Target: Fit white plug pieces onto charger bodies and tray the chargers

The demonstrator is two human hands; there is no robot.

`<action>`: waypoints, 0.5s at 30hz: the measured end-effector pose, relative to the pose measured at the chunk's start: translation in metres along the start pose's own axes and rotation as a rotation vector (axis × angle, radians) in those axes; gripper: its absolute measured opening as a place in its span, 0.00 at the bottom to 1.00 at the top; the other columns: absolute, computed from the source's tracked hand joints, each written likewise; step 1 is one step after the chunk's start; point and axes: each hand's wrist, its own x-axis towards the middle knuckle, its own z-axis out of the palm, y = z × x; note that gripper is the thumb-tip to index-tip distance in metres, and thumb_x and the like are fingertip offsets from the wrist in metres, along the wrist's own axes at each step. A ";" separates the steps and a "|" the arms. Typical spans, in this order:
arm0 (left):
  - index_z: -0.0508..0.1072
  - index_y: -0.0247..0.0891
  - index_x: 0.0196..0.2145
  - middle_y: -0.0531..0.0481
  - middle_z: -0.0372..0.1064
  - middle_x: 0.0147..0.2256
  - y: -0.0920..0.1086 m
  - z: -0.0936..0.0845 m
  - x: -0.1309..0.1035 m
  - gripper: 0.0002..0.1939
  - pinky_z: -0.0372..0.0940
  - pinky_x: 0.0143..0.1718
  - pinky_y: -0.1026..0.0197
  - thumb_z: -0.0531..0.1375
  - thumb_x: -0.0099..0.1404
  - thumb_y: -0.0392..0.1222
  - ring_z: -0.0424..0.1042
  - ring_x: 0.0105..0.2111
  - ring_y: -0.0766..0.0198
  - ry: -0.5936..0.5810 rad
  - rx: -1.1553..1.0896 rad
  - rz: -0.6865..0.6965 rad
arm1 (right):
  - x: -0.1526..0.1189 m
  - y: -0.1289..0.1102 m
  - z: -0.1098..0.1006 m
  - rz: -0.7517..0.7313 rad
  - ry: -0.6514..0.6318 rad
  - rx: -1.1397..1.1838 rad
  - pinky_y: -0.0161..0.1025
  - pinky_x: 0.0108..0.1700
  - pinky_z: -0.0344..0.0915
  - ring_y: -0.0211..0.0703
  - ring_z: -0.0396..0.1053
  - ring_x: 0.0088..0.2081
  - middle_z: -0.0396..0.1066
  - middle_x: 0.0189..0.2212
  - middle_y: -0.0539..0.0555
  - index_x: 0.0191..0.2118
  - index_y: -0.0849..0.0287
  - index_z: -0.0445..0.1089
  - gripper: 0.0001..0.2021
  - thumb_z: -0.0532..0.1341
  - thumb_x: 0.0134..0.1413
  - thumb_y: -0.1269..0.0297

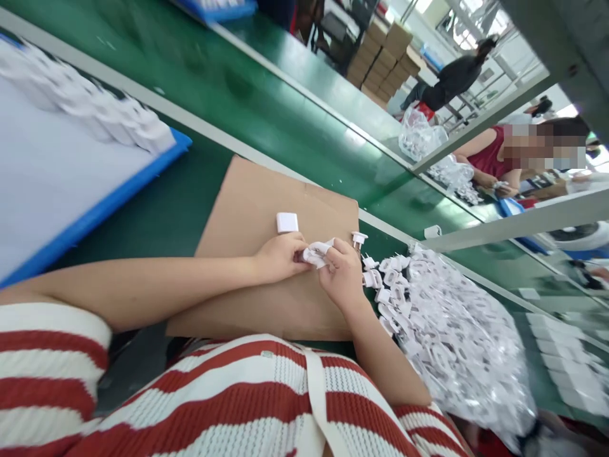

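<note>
Over a sheet of brown cardboard (266,190), my two hands meet at a small white plastic plug piece (314,254). My right hand (343,273) pinches its right side. The fingers of my left hand (283,259) close on its left end, and what else they may hold is hidden. Just beyond my left hand, a white rectangular charger block (287,223) lies on the cardboard. To the right of my right hand, a loose white plug piece with pins (359,239) lies by the cardboard's edge.
A clear plastic bag (466,330) full of white plug pieces lies at right, with several spilling out (387,285). A blue-edged tray (95,216) carries rows of white parts at left. A metal rail (304,181) runs beyond the cardboard. Across the green line, another person (495,152) handles small parts.
</note>
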 end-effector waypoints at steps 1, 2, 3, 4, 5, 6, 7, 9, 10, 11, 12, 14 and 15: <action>0.74 0.36 0.30 0.47 0.68 0.35 0.001 0.000 -0.001 0.13 0.62 0.35 0.60 0.64 0.64 0.48 0.69 0.33 0.61 -0.001 0.017 -0.006 | 0.000 0.001 0.002 -0.001 0.011 0.026 0.42 0.36 0.62 0.46 0.65 0.33 0.66 0.29 0.53 0.34 0.57 0.74 0.06 0.59 0.56 0.72; 0.75 0.36 0.32 0.46 0.69 0.36 0.002 -0.002 -0.002 0.12 0.63 0.36 0.59 0.65 0.63 0.48 0.70 0.34 0.60 -0.010 0.033 -0.016 | -0.001 0.001 0.004 0.005 0.020 0.065 0.43 0.38 0.64 0.47 0.66 0.34 0.67 0.30 0.53 0.36 0.57 0.74 0.06 0.60 0.55 0.72; 0.75 0.36 0.34 0.46 0.70 0.36 0.004 -0.003 -0.003 0.11 0.63 0.36 0.59 0.66 0.62 0.48 0.70 0.34 0.59 -0.027 0.044 -0.039 | -0.001 0.000 0.006 0.017 0.028 0.116 0.45 0.41 0.66 0.48 0.68 0.35 0.69 0.30 0.52 0.39 0.57 0.74 0.07 0.60 0.55 0.71; 0.76 0.36 0.37 0.46 0.72 0.37 0.006 -0.006 -0.005 0.11 0.64 0.35 0.59 0.66 0.61 0.47 0.71 0.34 0.58 -0.046 0.051 -0.073 | -0.001 -0.001 0.008 0.030 0.037 0.172 0.48 0.44 0.67 0.49 0.70 0.36 0.71 0.31 0.52 0.41 0.57 0.74 0.08 0.61 0.55 0.69; 0.76 0.37 0.39 0.46 0.73 0.37 0.009 -0.009 -0.009 0.12 0.64 0.35 0.59 0.67 0.59 0.45 0.72 0.34 0.58 -0.061 0.054 -0.111 | -0.002 -0.003 0.009 0.041 0.044 0.230 0.51 0.48 0.68 0.50 0.71 0.38 0.73 0.33 0.53 0.43 0.56 0.73 0.09 0.62 0.56 0.67; 0.75 0.37 0.41 0.47 0.74 0.36 0.013 -0.013 -0.013 0.13 0.64 0.34 0.59 0.67 0.59 0.43 0.72 0.34 0.58 -0.069 0.054 -0.145 | -0.003 -0.005 0.009 0.052 0.047 0.291 0.53 0.52 0.68 0.51 0.73 0.42 0.75 0.36 0.54 0.46 0.56 0.72 0.11 0.63 0.57 0.66; 0.75 0.38 0.42 0.48 0.74 0.36 0.017 -0.018 -0.018 0.13 0.65 0.33 0.59 0.67 0.59 0.42 0.73 0.33 0.58 -0.062 0.048 -0.169 | -0.005 -0.006 0.009 0.065 0.049 0.352 0.55 0.55 0.67 0.53 0.73 0.46 0.77 0.40 0.55 0.51 0.55 0.71 0.15 0.64 0.58 0.64; 0.75 0.38 0.44 0.48 0.75 0.37 0.027 -0.035 -0.032 0.14 0.67 0.34 0.59 0.67 0.60 0.44 0.74 0.34 0.59 0.016 0.032 -0.181 | -0.008 -0.005 0.007 0.093 0.074 0.432 0.58 0.59 0.66 0.55 0.71 0.55 0.75 0.53 0.60 0.65 0.54 0.61 0.28 0.63 0.62 0.59; 0.75 0.39 0.45 0.48 0.76 0.39 0.031 -0.049 -0.039 0.15 0.69 0.36 0.59 0.67 0.61 0.47 0.75 0.36 0.59 0.100 0.032 -0.172 | -0.009 -0.001 0.006 0.114 0.105 0.424 0.59 0.60 0.64 0.56 0.69 0.59 0.71 0.58 0.62 0.70 0.53 0.54 0.33 0.63 0.63 0.57; 0.74 0.39 0.46 0.48 0.76 0.42 0.035 -0.066 -0.047 0.18 0.70 0.38 0.59 0.67 0.62 0.49 0.76 0.38 0.59 0.211 0.041 -0.169 | -0.010 0.005 0.006 0.144 0.145 0.371 0.60 0.62 0.62 0.57 0.66 0.61 0.67 0.62 0.65 0.72 0.54 0.49 0.36 0.62 0.64 0.56; 0.74 0.38 0.48 0.49 0.76 0.44 0.037 -0.088 -0.054 0.20 0.71 0.40 0.59 0.68 0.63 0.52 0.76 0.41 0.59 0.352 0.065 -0.179 | -0.011 0.012 0.005 0.186 0.183 0.275 0.63 0.64 0.60 0.61 0.64 0.63 0.65 0.63 0.67 0.73 0.57 0.49 0.36 0.62 0.64 0.55; 0.70 0.36 0.52 0.49 0.75 0.47 0.037 -0.143 -0.067 0.26 0.72 0.41 0.60 0.69 0.64 0.53 0.74 0.43 0.60 0.670 0.164 -0.234 | -0.012 0.029 0.007 0.325 0.193 0.012 0.69 0.66 0.53 0.71 0.56 0.67 0.62 0.63 0.75 0.68 0.66 0.59 0.33 0.63 0.62 0.56; 0.68 0.34 0.54 0.49 0.74 0.47 0.033 -0.173 -0.072 0.28 0.73 0.40 0.60 0.69 0.64 0.52 0.73 0.41 0.62 0.848 0.226 -0.279 | -0.013 0.036 0.009 0.416 0.156 -0.119 0.71 0.66 0.51 0.76 0.53 0.67 0.60 0.63 0.78 0.64 0.71 0.62 0.30 0.63 0.61 0.58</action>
